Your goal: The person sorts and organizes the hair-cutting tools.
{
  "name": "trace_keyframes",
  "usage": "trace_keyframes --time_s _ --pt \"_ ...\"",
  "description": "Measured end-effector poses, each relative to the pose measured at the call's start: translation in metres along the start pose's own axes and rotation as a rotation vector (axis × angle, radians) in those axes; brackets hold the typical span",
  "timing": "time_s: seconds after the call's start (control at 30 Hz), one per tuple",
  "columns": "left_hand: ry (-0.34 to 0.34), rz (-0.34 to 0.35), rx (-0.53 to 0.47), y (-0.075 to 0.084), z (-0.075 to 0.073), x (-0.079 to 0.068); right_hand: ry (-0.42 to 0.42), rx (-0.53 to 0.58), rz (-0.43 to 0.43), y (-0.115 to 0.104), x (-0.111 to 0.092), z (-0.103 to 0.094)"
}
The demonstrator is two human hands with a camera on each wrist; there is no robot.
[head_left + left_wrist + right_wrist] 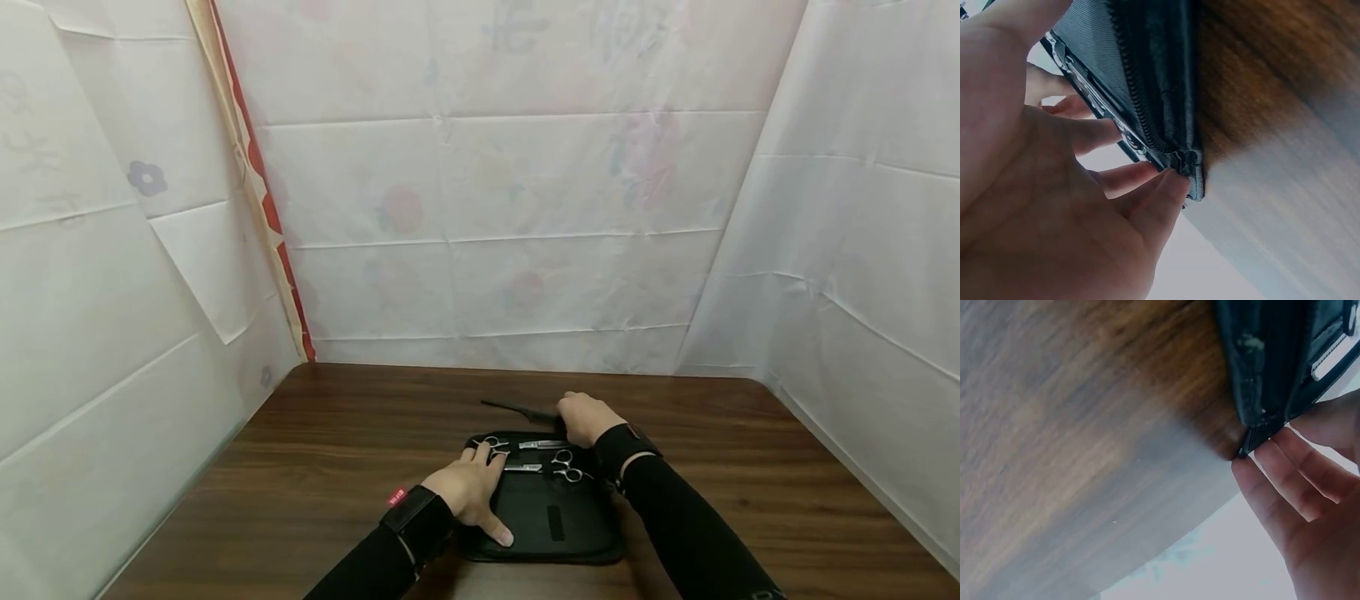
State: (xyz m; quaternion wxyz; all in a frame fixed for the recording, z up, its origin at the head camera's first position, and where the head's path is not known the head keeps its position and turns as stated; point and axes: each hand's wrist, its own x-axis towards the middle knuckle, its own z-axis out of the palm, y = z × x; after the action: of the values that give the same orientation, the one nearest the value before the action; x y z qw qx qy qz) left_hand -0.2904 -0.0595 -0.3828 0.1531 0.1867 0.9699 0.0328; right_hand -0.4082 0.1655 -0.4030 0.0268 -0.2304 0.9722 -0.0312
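A black zip case [525, 517] lies unzipped on the table, with two pairs of silver scissors, one with its blades [542, 445] pointing right and one with its finger rings [572, 476] on the right. My left hand [467, 487] rests on the case's left side, fingers spread, fingertips at the upper scissors' rings and thumb on the lower part. In the left wrist view its fingers touch the case edge [1188, 125] beside the zipper. At the far right corner, my right hand [588, 419] pinches a black comb [525, 412], whose thin tail points left; its teeth [1260, 436] show in the right wrist view.
The case stands on a brown wooden table [360, 450]. White sheets hang behind it [480, 200] and along both sides. A red-edged strip [262, 192] runs down the back left corner. Each wrist wears a black band.
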Motion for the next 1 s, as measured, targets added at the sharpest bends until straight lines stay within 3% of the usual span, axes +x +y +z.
trace_keyframes --time_s 0.33,1.0 --pt "-0.009 -0.009 -0.003 0.0003 -0.0008 -0.0004 -0.064 -0.083 -0.05 -0.0039 -0.0004 -0.0076" --pt "-0.009 -0.017 0.02 0.001 0.0008 0.0001 -0.085 -0.083 -0.019 -0.0007 0.003 -0.0043"
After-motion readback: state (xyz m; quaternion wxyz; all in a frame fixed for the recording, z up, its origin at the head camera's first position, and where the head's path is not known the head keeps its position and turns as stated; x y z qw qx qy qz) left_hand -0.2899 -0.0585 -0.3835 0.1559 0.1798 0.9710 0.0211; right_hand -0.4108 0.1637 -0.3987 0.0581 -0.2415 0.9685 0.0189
